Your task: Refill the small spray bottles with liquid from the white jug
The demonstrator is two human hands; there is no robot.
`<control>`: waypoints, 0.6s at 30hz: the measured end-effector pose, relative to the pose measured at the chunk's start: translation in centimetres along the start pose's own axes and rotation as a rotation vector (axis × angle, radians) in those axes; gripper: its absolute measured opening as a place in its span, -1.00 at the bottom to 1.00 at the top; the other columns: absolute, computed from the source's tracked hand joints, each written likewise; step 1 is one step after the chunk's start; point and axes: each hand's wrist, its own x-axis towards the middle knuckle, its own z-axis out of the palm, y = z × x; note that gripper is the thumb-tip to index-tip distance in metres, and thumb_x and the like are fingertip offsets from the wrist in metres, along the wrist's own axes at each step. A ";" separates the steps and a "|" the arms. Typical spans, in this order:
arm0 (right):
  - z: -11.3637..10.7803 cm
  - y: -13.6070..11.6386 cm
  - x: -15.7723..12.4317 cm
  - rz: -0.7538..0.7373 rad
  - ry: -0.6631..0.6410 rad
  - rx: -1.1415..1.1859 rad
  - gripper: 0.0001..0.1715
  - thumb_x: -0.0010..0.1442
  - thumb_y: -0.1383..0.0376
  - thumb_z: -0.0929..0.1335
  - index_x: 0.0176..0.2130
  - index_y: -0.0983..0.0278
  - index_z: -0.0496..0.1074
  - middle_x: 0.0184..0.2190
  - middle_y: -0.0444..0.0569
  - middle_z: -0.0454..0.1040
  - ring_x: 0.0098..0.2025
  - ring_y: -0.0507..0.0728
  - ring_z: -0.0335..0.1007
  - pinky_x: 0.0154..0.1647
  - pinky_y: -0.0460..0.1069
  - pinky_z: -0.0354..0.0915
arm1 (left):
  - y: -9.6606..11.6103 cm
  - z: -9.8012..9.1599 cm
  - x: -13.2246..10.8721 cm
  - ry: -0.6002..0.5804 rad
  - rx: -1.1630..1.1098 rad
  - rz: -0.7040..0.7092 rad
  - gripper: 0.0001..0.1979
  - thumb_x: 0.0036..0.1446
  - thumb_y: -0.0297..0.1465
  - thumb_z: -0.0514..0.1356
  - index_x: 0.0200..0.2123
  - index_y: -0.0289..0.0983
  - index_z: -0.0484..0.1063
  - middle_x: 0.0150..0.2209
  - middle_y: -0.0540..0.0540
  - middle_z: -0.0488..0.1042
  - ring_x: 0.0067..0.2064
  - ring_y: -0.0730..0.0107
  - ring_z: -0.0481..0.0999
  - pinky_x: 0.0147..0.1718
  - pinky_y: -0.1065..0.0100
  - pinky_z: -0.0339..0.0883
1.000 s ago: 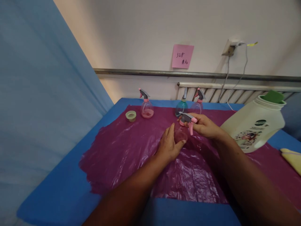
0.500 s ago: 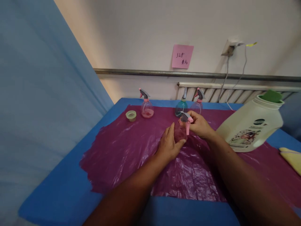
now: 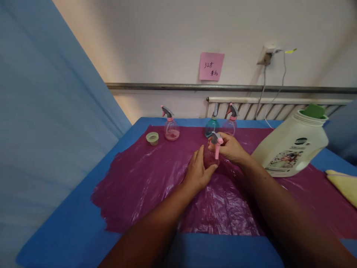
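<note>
A clear pinkish spray bottle (image 3: 209, 158) with a grey and pink trigger head stands upright on the purple plastic sheet (image 3: 139, 178). My left hand (image 3: 197, 170) wraps round the lower body from the left, thumb in front. At the neck, just under the trigger head, my right hand (image 3: 230, 148) grips with its fingers closed. Behind them are a teal spray bottle (image 3: 212, 127) and another clear one with a pink and grey head (image 3: 230, 125). Farther left stands a spray bottle (image 3: 171, 131) with pink liquid low inside, beside a small translucent cup (image 3: 152, 138).
To the right stands a large cream jug (image 3: 290, 149) with a green piece in its mouth. A yellow cloth (image 3: 342, 186) lies at the right edge. Blue covering (image 3: 67, 219) shows round the sheet. A metal rail (image 3: 167, 86) and socket (image 3: 267, 56) are on the wall; a curtain (image 3: 50, 111) hangs left.
The trigger head has turned slightly on the held bottle, its pink lever now facing more toward me. Both hands keep their hold. The whole view has shifted slightly.
</note>
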 end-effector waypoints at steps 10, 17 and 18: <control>-0.2 -0.1 0.2 -0.023 -0.045 0.030 -0.42 -0.05 -0.01 0.73 -0.27 0.15 0.46 -0.29 -0.15 0.56 -0.26 0.12 0.45 -0.12 0.07 0.46 | 0.4 -0.3 0.1 -0.011 0.024 0.026 -0.14 0.32 -0.25 0.39 0.59 -0.16 0.16 0.53 -0.33 0.32 0.56 -0.19 0.31 0.54 -0.26 0.22; -2.7 -1.0 -0.3 -0.047 -0.172 -0.026 -0.55 0.23 -0.09 0.61 -0.16 0.17 0.60 -0.19 -0.07 0.64 -0.11 0.18 0.54 0.02 0.10 0.45 | 0.1 -0.2 0.1 -0.007 0.048 0.033 -0.09 0.32 -0.22 0.39 0.61 -0.20 0.11 0.54 -0.36 0.32 0.57 -0.21 0.30 0.54 -0.26 0.21; -2.7 -1.0 -0.3 -0.048 -0.163 -0.025 -0.55 0.21 -0.08 0.63 -0.17 0.18 0.59 -0.20 -0.08 0.63 -0.14 0.17 0.53 -0.01 0.09 0.45 | 0.1 -0.2 0.1 -0.004 0.048 0.044 -0.09 0.33 -0.22 0.39 0.61 -0.19 0.11 0.54 -0.35 0.32 0.57 -0.21 0.30 0.54 -0.27 0.21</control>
